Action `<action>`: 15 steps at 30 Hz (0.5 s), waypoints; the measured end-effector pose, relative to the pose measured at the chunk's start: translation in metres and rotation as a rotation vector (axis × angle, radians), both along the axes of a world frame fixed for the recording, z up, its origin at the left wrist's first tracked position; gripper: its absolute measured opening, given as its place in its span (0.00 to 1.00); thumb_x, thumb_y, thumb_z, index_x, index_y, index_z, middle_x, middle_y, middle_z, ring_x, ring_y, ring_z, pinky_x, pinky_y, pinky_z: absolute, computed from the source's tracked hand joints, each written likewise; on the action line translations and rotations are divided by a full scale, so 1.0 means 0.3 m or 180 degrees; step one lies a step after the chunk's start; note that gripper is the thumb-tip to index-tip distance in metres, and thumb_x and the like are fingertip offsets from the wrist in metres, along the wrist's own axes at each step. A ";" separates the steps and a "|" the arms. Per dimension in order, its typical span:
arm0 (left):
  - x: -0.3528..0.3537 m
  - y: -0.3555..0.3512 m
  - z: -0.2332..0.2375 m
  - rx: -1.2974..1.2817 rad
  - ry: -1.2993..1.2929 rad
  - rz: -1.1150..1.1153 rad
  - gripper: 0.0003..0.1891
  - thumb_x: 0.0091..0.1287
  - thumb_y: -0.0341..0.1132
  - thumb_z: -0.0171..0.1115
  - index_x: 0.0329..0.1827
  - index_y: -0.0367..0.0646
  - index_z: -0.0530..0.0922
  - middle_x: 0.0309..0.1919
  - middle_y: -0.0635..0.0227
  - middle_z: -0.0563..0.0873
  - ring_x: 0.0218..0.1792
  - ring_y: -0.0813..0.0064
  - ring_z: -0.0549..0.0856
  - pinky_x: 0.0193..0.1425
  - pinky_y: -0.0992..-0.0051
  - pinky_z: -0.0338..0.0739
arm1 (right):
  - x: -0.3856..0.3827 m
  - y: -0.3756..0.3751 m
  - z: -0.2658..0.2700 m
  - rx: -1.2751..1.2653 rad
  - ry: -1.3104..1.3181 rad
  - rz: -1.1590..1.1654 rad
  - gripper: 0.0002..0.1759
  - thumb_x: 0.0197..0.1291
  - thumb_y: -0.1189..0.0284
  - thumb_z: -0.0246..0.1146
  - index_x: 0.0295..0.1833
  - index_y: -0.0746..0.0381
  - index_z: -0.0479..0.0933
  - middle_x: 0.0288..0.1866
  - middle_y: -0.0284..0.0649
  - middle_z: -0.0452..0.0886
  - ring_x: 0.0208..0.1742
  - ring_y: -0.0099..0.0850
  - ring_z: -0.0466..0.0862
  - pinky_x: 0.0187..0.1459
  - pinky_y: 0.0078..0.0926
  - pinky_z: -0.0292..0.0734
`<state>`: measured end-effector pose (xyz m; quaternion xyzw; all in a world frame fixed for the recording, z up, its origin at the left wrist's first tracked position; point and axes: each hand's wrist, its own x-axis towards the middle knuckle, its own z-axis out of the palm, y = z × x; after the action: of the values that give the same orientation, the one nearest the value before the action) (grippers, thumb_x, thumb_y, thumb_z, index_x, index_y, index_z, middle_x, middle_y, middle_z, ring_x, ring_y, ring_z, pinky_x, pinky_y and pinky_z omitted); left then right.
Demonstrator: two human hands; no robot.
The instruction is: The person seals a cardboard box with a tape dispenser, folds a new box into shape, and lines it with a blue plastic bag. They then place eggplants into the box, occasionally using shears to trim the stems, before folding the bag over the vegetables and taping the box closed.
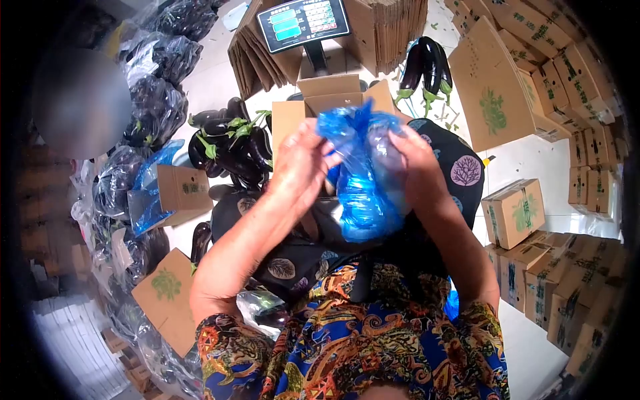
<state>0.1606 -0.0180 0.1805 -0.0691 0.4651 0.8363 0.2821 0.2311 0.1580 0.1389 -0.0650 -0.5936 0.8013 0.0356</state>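
Observation:
A crumpled blue plastic bag [363, 193] hangs in front of my chest, above my lap. My left hand [300, 159] pinches its upper left edge, fingers bent toward the film. On the other side, my right hand [419, 160] grips the bag's upper right part, the thumb lying over the plastic. Just beyond the bag stands an open cardboard carton [330, 87], its flaps spread; the bag hides most of its inside. Behind this carton rises a weighing scale display [303, 25] with lit panels.
Loose eggplants [233, 150] are heaped left of the carton, and several more eggplants [425, 67] lie to the right. Dark filled bags [157, 107] line the left side. Flattened cardboard [393, 33] stands behind. Printed closed boxes [557, 280] are stacked at right.

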 end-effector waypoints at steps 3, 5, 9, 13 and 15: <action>-0.134 -0.078 -0.030 0.0411 0.0248 -0.0180 0.09 0.74 0.30 0.46 0.48 0.38 0.74 0.36 0.65 0.82 0.33 0.76 0.83 0.38 0.72 0.83 | -0.042 0.033 0.061 -0.1369 -0.0029 0.0042 0.16 0.70 0.72 0.48 0.58 0.69 0.71 0.50 0.44 0.81 0.47 0.31 0.83 0.52 0.28 0.78; -0.166 -0.073 0.063 -0.0306 0.0151 0.0298 0.08 0.74 0.29 0.45 0.46 0.39 0.74 0.28 0.70 0.78 0.23 0.81 0.76 0.27 0.79 0.76 | -0.106 0.087 0.023 -0.1709 -0.0431 0.0043 0.17 0.69 0.71 0.49 0.61 0.62 0.70 0.46 0.43 0.82 0.45 0.37 0.84 0.50 0.36 0.81; -0.282 -0.219 0.038 -0.0895 0.0701 -0.0212 0.05 0.71 0.32 0.52 0.40 0.43 0.75 0.23 0.76 0.74 0.16 0.87 0.67 0.20 0.84 0.63 | -0.167 0.199 0.030 -0.1938 -0.0862 -0.0772 0.15 0.68 0.73 0.50 0.57 0.64 0.71 0.46 0.44 0.82 0.44 0.37 0.84 0.47 0.38 0.83; -0.372 -0.365 -0.093 -0.2772 0.2782 -0.0223 0.08 0.72 0.34 0.53 0.38 0.38 0.74 0.23 0.72 0.75 0.27 0.84 0.71 0.34 0.79 0.69 | -0.159 0.371 -0.012 -0.0586 -0.0286 -0.0386 0.09 0.66 0.74 0.54 0.48 0.63 0.75 0.38 0.35 0.80 0.35 0.24 0.80 0.39 0.22 0.77; -0.392 -0.396 -0.130 -0.3369 0.3354 -0.0104 0.10 0.73 0.35 0.51 0.39 0.35 0.72 0.24 0.64 0.75 0.28 0.76 0.73 0.36 0.73 0.71 | -0.154 0.453 -0.029 0.0321 -0.0544 -0.0145 0.05 0.66 0.73 0.56 0.42 0.60 0.77 0.31 0.28 0.76 0.30 0.15 0.73 0.29 0.11 0.65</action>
<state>0.0429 -0.1367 0.1414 0.2212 0.8800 0.4186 -0.0367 0.1849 0.2938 0.1302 -0.1447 -0.6324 0.7610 0.0062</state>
